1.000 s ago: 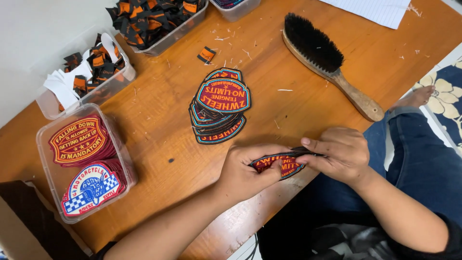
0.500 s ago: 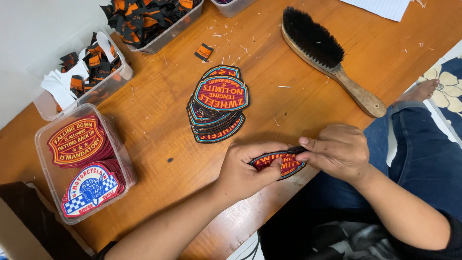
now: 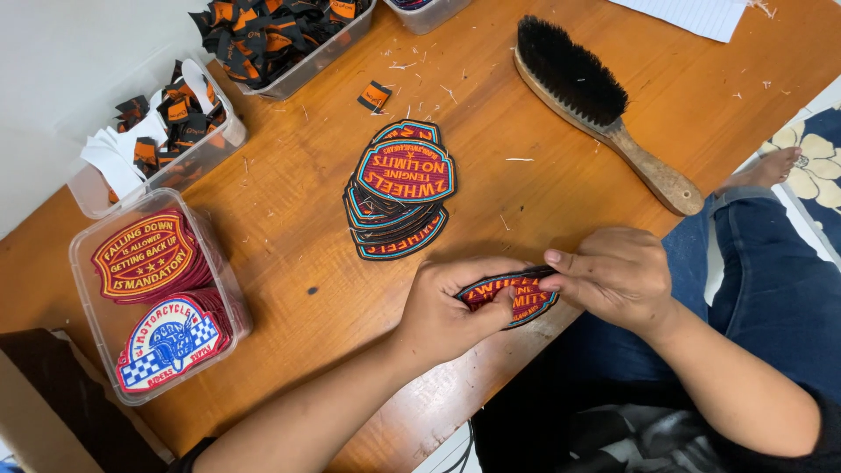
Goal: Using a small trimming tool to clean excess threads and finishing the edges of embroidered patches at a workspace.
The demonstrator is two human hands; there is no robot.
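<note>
Both my hands hold one embroidered patch (image 3: 517, 298), red with yellow letters and a dark border, just above the near edge of the wooden table (image 3: 298, 184). My left hand (image 3: 451, 307) grips its left end with thumb on top. My right hand (image 3: 618, 276) pinches its right upper edge with fingertips. A fanned stack of matching shield-shaped patches (image 3: 399, 188) lies on the table a little beyond my hands.
A clear tub (image 3: 153, 302) at left holds red and checkered patches. Two more tubs (image 3: 162, 131) (image 3: 289, 35) at the back hold small black-and-orange labels; one loose label (image 3: 374, 95) lies nearby. A wooden brush (image 3: 596, 105) lies at right. Thread bits scatter the tabletop.
My hands stay at the table's near edge with the patch; the right fingers have shifted slightly along its upper edge. Nothing else has moved.
</note>
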